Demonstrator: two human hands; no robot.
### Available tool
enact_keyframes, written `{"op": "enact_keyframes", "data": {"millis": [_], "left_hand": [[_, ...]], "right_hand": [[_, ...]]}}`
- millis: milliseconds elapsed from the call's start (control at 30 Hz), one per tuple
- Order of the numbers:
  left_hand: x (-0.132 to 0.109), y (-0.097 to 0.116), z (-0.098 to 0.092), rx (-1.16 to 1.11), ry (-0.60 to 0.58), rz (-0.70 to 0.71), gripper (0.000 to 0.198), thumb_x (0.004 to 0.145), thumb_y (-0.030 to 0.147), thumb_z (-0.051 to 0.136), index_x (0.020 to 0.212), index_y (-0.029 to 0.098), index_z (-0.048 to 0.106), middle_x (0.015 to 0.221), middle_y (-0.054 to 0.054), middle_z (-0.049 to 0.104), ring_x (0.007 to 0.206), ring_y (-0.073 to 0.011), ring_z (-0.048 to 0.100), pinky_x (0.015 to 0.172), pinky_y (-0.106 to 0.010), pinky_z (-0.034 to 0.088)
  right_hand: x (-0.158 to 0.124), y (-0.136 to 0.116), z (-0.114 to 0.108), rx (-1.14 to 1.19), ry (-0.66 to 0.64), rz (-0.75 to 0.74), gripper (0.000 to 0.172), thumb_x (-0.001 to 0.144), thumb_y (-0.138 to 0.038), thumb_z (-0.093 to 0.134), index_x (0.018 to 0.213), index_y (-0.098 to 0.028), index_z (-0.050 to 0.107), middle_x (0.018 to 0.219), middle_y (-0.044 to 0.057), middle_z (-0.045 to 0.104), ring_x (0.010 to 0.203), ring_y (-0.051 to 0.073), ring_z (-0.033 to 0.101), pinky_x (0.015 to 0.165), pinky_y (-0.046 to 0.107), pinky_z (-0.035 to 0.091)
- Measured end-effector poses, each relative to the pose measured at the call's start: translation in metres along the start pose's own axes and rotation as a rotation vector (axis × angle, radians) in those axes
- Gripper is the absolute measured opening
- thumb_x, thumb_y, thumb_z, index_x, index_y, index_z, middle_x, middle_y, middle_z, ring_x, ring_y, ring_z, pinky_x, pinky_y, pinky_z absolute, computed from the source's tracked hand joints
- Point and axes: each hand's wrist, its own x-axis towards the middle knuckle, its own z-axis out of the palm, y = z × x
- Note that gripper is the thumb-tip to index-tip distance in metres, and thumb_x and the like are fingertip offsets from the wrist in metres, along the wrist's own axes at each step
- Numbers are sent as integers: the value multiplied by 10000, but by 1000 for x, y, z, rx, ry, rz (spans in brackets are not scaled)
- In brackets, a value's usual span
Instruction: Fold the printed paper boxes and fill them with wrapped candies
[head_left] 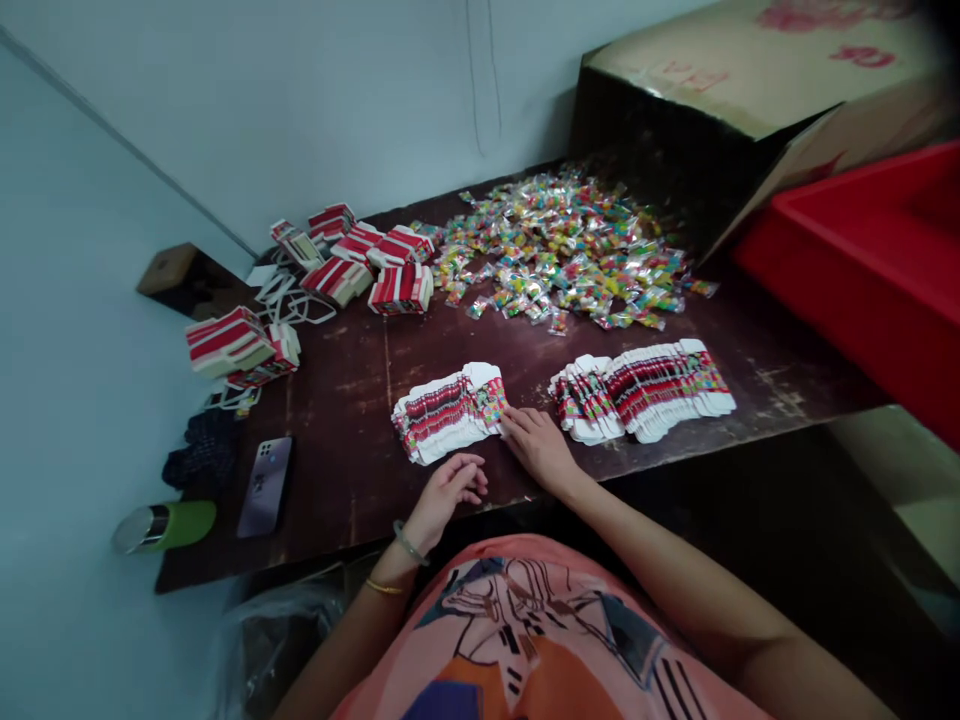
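Your right grip [541,447], fingers outstretched, touches the carton row [448,412] on the desk [330,420].
Your left grip [446,492] curls loosely, half open; candies [562,250] lie beyond both.

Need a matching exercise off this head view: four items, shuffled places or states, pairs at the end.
1. right hand
2. left hand
3. phone
4. wrapped sweets

A. lying flat beside the green bottle
B. multicoloured, in a loose heap
C. fingertips at the right end of the left row of flat cartons
D. fingers half curled, bangle on the wrist

Pairs: 1-C, 2-D, 3-A, 4-B
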Motion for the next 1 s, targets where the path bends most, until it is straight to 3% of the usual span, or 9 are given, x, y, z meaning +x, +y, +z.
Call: {"op": "enact_keyframes", "data": {"millis": [133, 233, 333, 433, 500, 567, 733, 900, 1000], "left_hand": [[-1, 4, 3, -301, -146, -12, 483, 806, 454, 617, 1167, 135, 576, 1120, -144, 640, 1015, -229, 595, 887, -360, 437], [6, 4, 15, -390, -133, -25, 409, 740, 336, 680, 1092, 139, 615, 1000, -91, 677, 914, -199, 611, 828, -317, 446], [9, -2, 34, -224, -78, -83, 272, 638, 202, 727, 888, 128, 649, 757, -17, 668, 695, -142, 581, 680, -260, 436], [8, -10, 51, -104, -135, -190, 237, 592, 187, 740, 791, 132, 623, 627, 18, 615, 568, -119, 532, 575, -246, 407], [7, -11, 56, -102, -139, -204, 278, 586, 209, 748, 816, 139, 610, 617, 29, 594, 539, -109, 519, 547, -237, 398], [7, -7, 56, -70, -152, -177, 306, 583, 217, 761, 831, 142, 599, 617, 34, 588, 531, -99, 514, 539, -225, 396], [6, 8, 48, 112, -470, -113, 304, 613, 262, 793, 810, 117, 612, 708, -33, 662, 629, -137, 597, 635, -257, 455], [9, 3, 55, 55, -286, -82, 464, 573, 458, 812, 820, 126, 601, 635, -30, 646, 536, -168, 601, 566, -297, 468], [13, 1, 59, 50, -361, 3, 527, 535, 528, 812, 808, 119, 623, 623, -35, 627, 535, -141, 555, 549, -263, 429]], "right_hand": [[-18, -12, -8, 70, 16, -151, 290, 951, -209, 420, 1144, -196, 635, 1140, 123, 661, 982, 236, 577, 862, 410, 435], [-41, -31, -21, 210, -47, -283, 277, 914, -291, 528, 1168, -228, 619, 1129, 104, 662, 1019, 247, 557, 853, 413, 431], [-45, -39, -28, 264, 47, -158, 324, 890, -278, 562, 1210, -237, 584, 1214, 111, 603, 1078, 257, 509, 907, 441, 417], [-37, -37, -36, 361, 88, -30, 164, 846, -247, 613, 1005, -225, 643, 1227, 106, 570, 1125, 258, 473, 944, 440, 405], [-34, -34, -44, 480, 22, 8, 70, 804, -252, 666, 853, -211, 635, 1239, 92, 553, 1160, 248, 465, 967, 421, 395], [-33, -31, -51, 561, -59, 51, 87, 788, -267, 690, 793, -200, 635, 1284, 80, 524, 1212, 244, 440, 1010, 420, 356], [-30, -24, -60, 872, -340, 106, 175, 816, -334, 665, 782, -164, 688, 1178, 78, 566, 1097, 206, 554, 956, 330, 406], [-26, -27, -62, 945, -254, 164, 223, 815, -370, 657, 745, -160, 685, 1144, 61, 549, 980, 180, 583, 871, 286, 442], [-26, -28, -68, 914, -198, 178, 222, 831, -371, 633, 747, -172, 684, 1204, 66, 528, 1034, 197, 567, 896, 297, 432]]}}
